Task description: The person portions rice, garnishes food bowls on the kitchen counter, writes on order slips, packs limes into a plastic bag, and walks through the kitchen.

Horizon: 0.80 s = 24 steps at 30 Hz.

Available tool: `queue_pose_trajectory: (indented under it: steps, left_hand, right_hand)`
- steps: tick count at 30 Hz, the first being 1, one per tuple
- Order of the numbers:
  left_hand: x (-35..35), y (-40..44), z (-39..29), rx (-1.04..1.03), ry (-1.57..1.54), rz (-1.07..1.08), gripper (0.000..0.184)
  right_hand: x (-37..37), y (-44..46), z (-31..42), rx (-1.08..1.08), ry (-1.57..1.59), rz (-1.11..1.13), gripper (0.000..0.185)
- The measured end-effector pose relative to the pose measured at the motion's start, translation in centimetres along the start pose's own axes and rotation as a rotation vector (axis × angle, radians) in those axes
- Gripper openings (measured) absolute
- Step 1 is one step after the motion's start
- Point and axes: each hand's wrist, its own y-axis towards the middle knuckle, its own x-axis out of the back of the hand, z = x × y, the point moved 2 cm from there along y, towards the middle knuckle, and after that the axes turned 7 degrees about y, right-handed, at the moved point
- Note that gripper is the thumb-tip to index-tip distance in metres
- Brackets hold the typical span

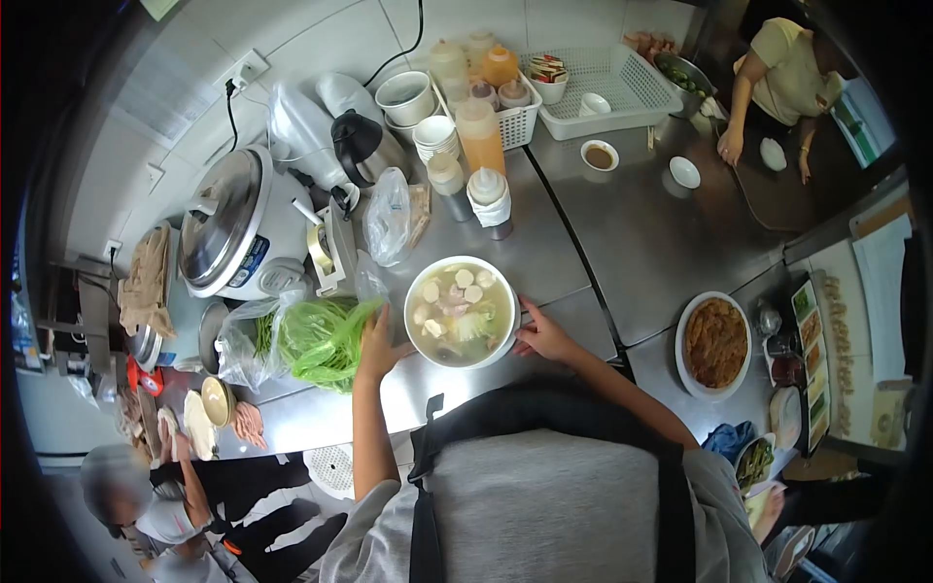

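Observation:
A round white bowl of soup (pixel 465 313) stands on the steel counter in front of me, with pale round slices, pinkish pieces and leafy greens in clear broth. My right hand (pixel 544 335) grips the bowl's right side, fingers at the rim and partly under it. To the bowl's left is my left hand (pixel 381 348), fingers stretched out and holding nothing; its thumb side points at the bowl with a small gap. That hand is beside a green plastic bag (pixel 326 340), which sits next to a clear bag with green vegetables (pixel 255 340).
Squeeze bottles (pixel 479 136) and a clear bag (pixel 389 216) stand behind the bowl. A large rice cooker (pixel 228 228) is on the left. A dish of brown food (pixel 717 346) lies right. Other people work at far right (pixel 777 87) and lower left (pixel 165 505).

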Motion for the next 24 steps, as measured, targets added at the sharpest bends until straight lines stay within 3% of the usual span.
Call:
queue_pose_trajectory:
  steps: [6,9,12,13,18,21,24]
  left_hand:
    - [-0.6,2.0,2.5,-0.032,0.083,-0.03,0.083]
    - [0.9,1.6,2.1,-0.084,0.222,0.148,0.076]
    - [5.2,0.3,0.2,-0.009,0.057,0.272,0.069]
    - [7.1,0.2,-1.3,0.01,0.057,0.226,0.066]
    - [11.9,0.6,-6.9,0.004,0.037,-0.049,0.054]
    - [12.9,0.7,-10.2,0.005,-0.057,-0.045,0.05]
    - [12.3,0.5,-11.1,0.014,-0.051,-0.036,0.049]
  right_hand:
    - [-0.9,-1.0,0.2,0.083,-0.023,-0.103,0.074]
    - [-1.2,-1.4,-0.1,0.108,-0.011,-0.14,0.069]
    - [-0.7,-1.6,0.3,0.079,0.021,-0.183,0.058]
    - [0.1,-1.4,0.3,0.148,0.006,-0.23,0.051]
    - [8.9,-0.8,3.7,0.369,0.043,-0.494,0.025]
    - [16.9,0.3,7.8,0.485,0.097,-0.696,0.02]
    - [23.8,1.6,12.5,0.529,-0.149,-0.873,0.02]
